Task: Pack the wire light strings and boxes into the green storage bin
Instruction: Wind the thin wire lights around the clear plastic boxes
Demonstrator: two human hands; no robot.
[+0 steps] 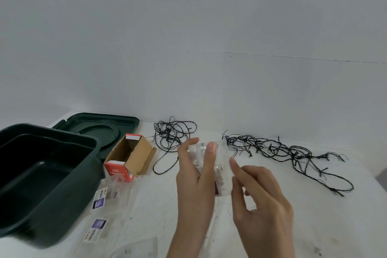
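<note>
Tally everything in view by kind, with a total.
Green storage bin: 1
Green lid: 1
Cardboard box: 1
Black wire light strings: 2
Clear plastic packets: at least 3; those on the table overlap
Total: at least 8

We see a white table (314, 226), scuffed and flecked with dark marks. At its left end stands the green bin (41, 174), open, with its lid (100, 130) lying flat just behind it. Beside the bin lies a cardboard box (129, 157) with red ends, its flap open. Farther back, a tangle of black wire (173, 136) lies near the box, and a longer tangle (289, 153) stretches away to the right. Clear labelled bags (98, 199) lie flat in front of the box.
</note>
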